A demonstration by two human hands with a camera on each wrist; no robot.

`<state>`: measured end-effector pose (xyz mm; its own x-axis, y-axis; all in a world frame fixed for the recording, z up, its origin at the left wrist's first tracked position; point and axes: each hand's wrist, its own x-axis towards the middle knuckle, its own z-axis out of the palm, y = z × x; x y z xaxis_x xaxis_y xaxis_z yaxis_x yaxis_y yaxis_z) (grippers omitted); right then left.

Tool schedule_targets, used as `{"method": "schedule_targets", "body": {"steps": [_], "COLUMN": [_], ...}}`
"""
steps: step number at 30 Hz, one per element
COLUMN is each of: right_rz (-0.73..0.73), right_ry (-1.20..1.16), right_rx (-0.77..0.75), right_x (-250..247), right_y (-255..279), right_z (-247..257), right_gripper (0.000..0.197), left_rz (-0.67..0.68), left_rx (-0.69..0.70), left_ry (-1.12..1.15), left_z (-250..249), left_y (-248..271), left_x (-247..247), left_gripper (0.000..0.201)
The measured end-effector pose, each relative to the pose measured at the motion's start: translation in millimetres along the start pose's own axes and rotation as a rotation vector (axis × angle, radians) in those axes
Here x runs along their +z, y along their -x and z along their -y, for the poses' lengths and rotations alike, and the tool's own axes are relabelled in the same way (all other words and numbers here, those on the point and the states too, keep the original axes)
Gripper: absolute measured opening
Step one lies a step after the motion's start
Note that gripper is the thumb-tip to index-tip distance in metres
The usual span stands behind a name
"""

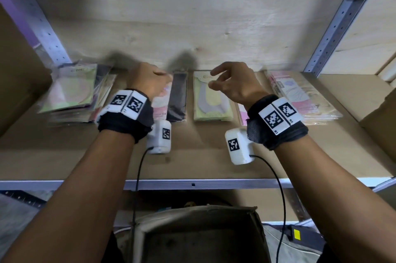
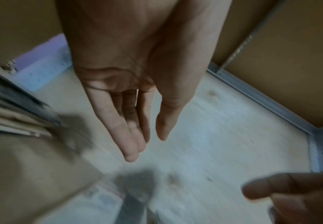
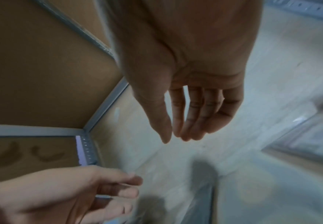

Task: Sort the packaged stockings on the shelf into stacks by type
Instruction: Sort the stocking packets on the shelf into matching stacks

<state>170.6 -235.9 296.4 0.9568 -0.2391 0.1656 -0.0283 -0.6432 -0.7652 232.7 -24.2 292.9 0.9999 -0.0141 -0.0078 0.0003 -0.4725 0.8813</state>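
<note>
Five groups of packaged stockings lie in a row across the middle of the head view, on the shelf [image 1: 192, 162]: a left stack [image 1: 70, 93] of blurred, uncountable packs, a pink pack [image 1: 160, 104], a dark pack [image 1: 177, 97], a green pack [image 1: 211, 100], and a right stack [image 1: 300, 97]. The three single packs run lengthwise from the frame's lower edge toward the back wall.

The left hand [image 1: 147, 80] hovers over the pink pack, its fingers straight, close together, empty in grip. The right hand [image 1: 233, 82] hovers over the green pack, fingers loosely spread, holding nothing.
</note>
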Motion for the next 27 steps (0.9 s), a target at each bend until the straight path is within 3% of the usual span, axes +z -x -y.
{"method": "schedule_targets", "body": {"steps": [2,4,7,10,13,17,23,27], "right_rz": [0.078,0.166,0.289,0.405,0.445,0.496,0.422,0.475], "right_ry": [-0.063,-0.086,-0.052,-0.164,-0.262,-0.205,-0.110,-0.196], "right_rx": [-0.050,-0.059,-0.063,-0.037,-0.004,0.068,0.127,0.216], "right_x": [14,38,82,129,175,227,261,246], "right_y": [6,10,9,1,-13,-27,-34,-34], "right_z": [14,26,49,85,126,163,172,164], "right_gripper": [0.016,0.009,0.004,0.002,0.008,0.033,0.071,0.051], "left_rz": [-0.094,-0.170,-0.241,-0.352,-0.427,-0.451,-0.440,-0.425], "left_rx": [-0.006,-0.007,-0.012,-0.015,-0.028,-0.061,-0.107,-0.128], "left_ry": [0.021,0.022,-0.038,-0.093,-0.120,-0.153,-0.132,-0.132], "left_z": [9,21,44,60,72,82,89,94], "left_y": [-11,-16,-19,-14,-7,0,5,3], "left_x": [-32,-64,-107,-143,-173,-198,-213,-213], "left_gripper": [0.019,0.011,0.027,0.016,0.026,0.030,0.024,0.021]}}
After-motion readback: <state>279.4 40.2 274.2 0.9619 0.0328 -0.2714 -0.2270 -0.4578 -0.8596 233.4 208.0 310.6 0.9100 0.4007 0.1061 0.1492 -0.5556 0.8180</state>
